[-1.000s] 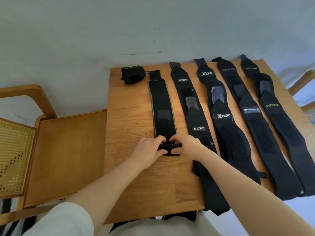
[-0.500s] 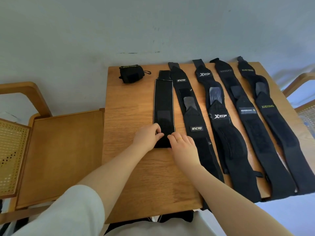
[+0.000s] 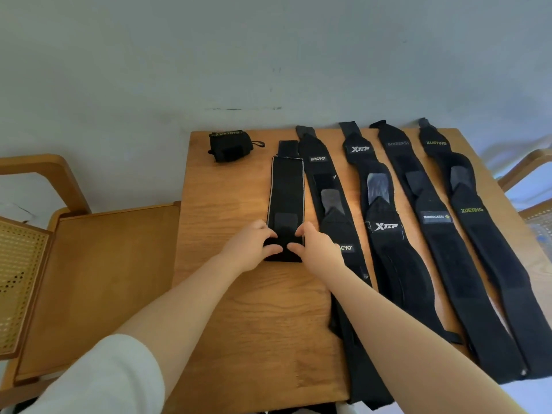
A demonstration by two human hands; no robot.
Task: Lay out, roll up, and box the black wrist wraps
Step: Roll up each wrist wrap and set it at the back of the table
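Head view: wooden table (image 3: 239,309) against a grey wall, light wooden chair (image 3: 89,279) off its left side. Left hand (image 3: 249,248) and right hand (image 3: 318,249) both sit on the near end of the black flat wrist wrap with pale edge piping (image 3: 286,195), leftmost of the laid-out strips. Each hand's fingers curl over the small rolled part at that near end, thumbs tucked on the near side, so both pinch the roll from its two sides; looks placed that way to keep the roll tight and square as it goes up the strip. Rest of this wrap lies flat, running away toward the wall.

Already rolled: black rolled-up wrist wrap with green lettering (image 3: 229,145), far left corner of the table, well apart from the hands.

Not yet rolled, lying flat side by side to the right: black BNCYO-labelled wrap (image 3: 331,204) just beside the right hand and passing under its forearm, black XTEP wrap (image 3: 385,228), black wrap with grey patch label (image 3: 434,218), black XUEYING wrap (image 3: 472,210). Near ends hang over the table edge.

No box in sight; judged early in the rolling stage
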